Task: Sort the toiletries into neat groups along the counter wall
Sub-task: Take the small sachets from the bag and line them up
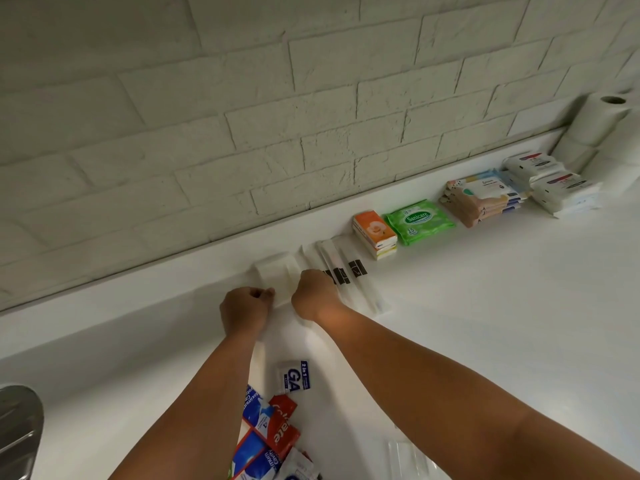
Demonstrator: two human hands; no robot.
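Note:
Several long white sachets with black labels [349, 268] lie side by side against the counter wall. My left hand [244, 308] pinches the near edge of a plain white packet [273, 275] at the left of that row. My right hand [313, 294] rests with curled fingers on the sachets next to it; what its fingers hold is hidden. Further right along the wall stand an orange tissue pack stack [374, 234], a green Sanicare wipes pack [419, 221], a stack of pastel wipe packs [483, 196] and white wipe packs [554, 183]. Loose toothpaste boxes [273, 434] and a blue sachet [297, 375] lie near me.
Paper towel rolls [602, 126] stand at the far right against the white brick wall. A metal tap [19, 424] shows at the lower left. A clear plastic wrapper [408, 459] lies by my right forearm on the white counter [485, 306].

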